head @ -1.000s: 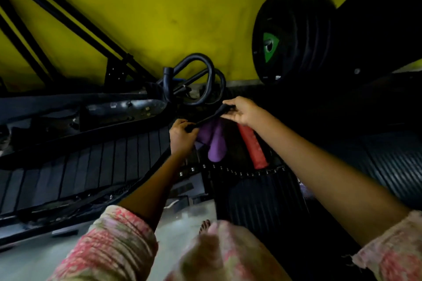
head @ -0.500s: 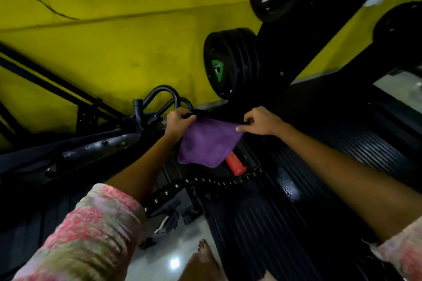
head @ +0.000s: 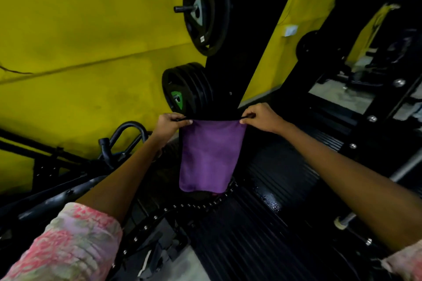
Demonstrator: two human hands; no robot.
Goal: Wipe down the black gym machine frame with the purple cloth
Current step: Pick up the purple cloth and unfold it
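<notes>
A purple cloth (head: 209,155) hangs flat in the middle of the head view, stretched by its top edge. My left hand (head: 170,124) pinches its upper left corner and my right hand (head: 260,116) pinches its upper right corner. Behind the cloth a black upright post of the gym machine frame (head: 242,48) rises against the yellow wall. The cloth hangs in front of the post's base and above a ribbed black footplate (head: 269,189); whether it touches the frame I cannot tell.
Black weight plates (head: 187,89) sit stacked left of the post, with another plate (head: 205,7) higher up. A curved black handle (head: 127,134) lies at the left. A chain (head: 201,205) runs below the cloth. More black frame beams (head: 356,107) stand on the right.
The cloth went from bunched and hanging, to half spread, to pulled out flat between both hands. Both hands rose and moved apart. The view tilted upward toward the post.
</notes>
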